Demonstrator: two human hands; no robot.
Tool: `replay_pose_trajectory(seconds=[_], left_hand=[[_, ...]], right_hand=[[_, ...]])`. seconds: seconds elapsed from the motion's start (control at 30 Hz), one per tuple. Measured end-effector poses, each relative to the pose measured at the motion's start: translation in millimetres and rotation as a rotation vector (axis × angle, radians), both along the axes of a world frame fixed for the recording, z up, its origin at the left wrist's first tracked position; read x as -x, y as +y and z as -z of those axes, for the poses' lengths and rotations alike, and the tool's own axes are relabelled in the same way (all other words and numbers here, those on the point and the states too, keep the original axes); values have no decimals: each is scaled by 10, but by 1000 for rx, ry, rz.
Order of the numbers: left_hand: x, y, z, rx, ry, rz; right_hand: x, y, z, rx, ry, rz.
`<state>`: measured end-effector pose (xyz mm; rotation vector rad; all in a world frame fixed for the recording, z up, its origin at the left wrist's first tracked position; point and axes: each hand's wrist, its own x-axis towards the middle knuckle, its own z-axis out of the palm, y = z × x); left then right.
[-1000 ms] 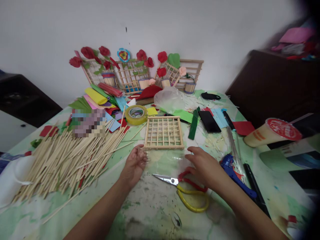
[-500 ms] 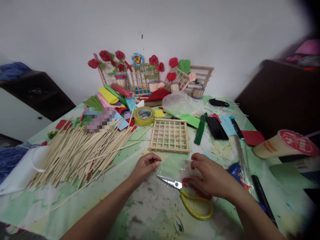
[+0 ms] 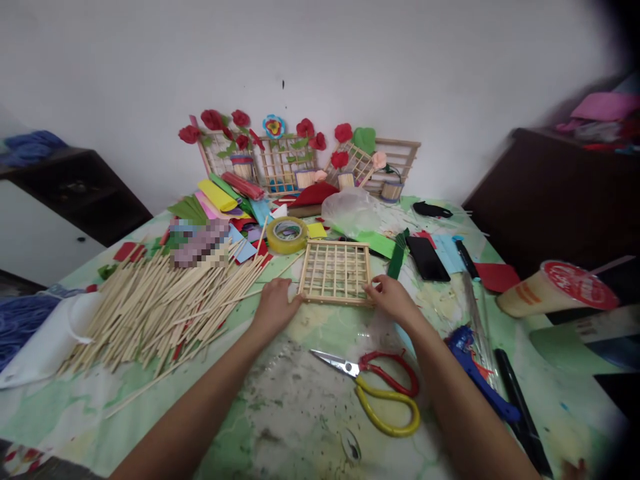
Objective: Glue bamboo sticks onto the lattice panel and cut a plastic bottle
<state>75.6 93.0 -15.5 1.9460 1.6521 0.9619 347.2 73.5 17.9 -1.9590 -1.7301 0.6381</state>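
A small wooden lattice frame (image 3: 336, 272) lies on the patterned tablecloth in front of me. My left hand (image 3: 276, 305) grips its lower left corner, fingers closed. At the lower right corner, my right hand (image 3: 393, 297) pinches the frame's edge between thumb and fingers. Nearer to me, between my forearms, lie scissors (image 3: 353, 370) with one red and one yellow handle, blades slightly apart. A roll of yellowish tape (image 3: 287, 235) lies just behind the frame on the left. Beside the frame on the right is a dark green strip (image 3: 399, 257).
Many thin wooden sticks (image 3: 150, 313) are heaped on the left. To the right are a black phone (image 3: 427, 258), a blue glue gun (image 3: 483, 383), a black marker and a sealed drink cup (image 3: 555, 293). Lattices with paper flowers (image 3: 287, 160) lean against the wall.
Both hands have moved forward from above the scissors to the lattice frame and taken hold of its lower corners. The scissors now show fully.
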Motion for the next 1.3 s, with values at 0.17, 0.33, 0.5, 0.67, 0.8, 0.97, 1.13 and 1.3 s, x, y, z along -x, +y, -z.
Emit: replay_pose_trajectory(seconds=[0.17, 0.33, 0.5, 0.67, 0.8, 0.97, 1.13, 1.3], left_hand=[[-78, 4, -5, 65, -265, 74], [-128, -118, -212, 130, -801, 103], [-79, -24, -611, -71, -760, 303], [-70, 211, -730, -115, -627, 337], [-153, 307, -625, -48, -758, 284], [-190, 299, -677, -7, -781, 216], [-227, 70, -880, -342, -562, 58], [-361, -256, -981, -443, -463, 74]], right_hand=[[44, 22, 227, -20, 77, 52], [44, -37, 276, -36, 343, 75], [120, -20, 148, -124, 622, 105], [84, -2, 140, -277, 834, 250], [37, -37, 197, -293, 1012, 303], [88, -162, 72, -299, 1161, 329], [235, -319, -173, -420, 1239, 373], [370, -475, -357, -620, 1238, 412]])
